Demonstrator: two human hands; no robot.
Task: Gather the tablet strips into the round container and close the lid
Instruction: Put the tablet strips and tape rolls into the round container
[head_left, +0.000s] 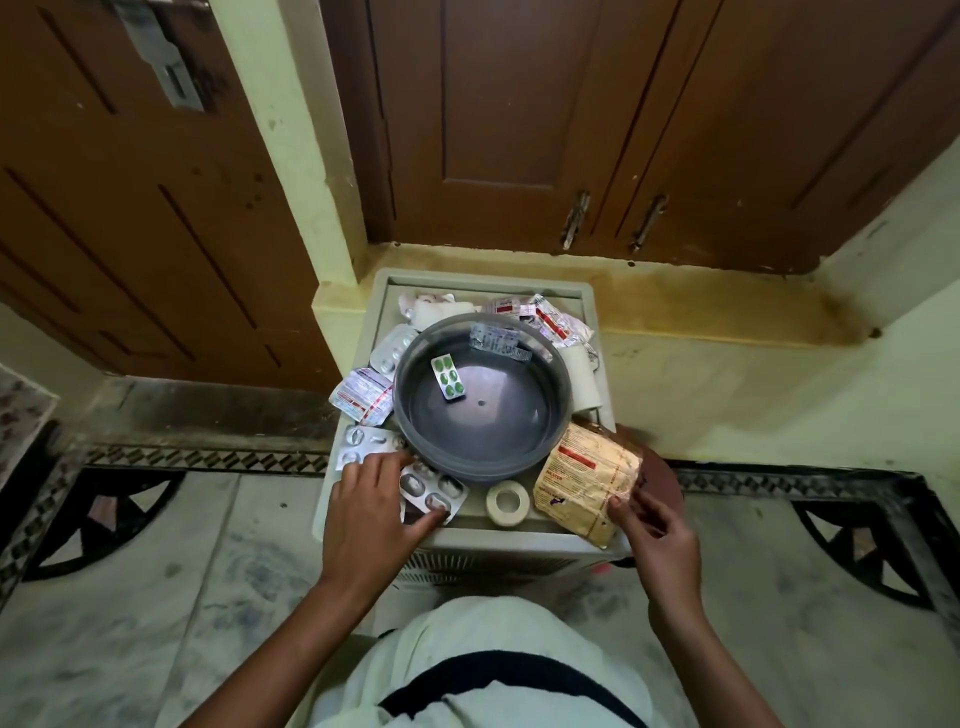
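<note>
— Head view: progress?
— I count two strips in the round container (480, 400); most lie around it. Left hand (371, 512) pinches a silver blister strip (432, 491), right hand (657, 530) pinches a tan packet (587, 488). No lid identified.

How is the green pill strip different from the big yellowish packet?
The green pill strip lies inside the round container; the yellowish packet lies outside, beside it. The strip looks smaller. Nobody touches the strip; the right hand pinches the packet's edge. Both lie flat.
</note>
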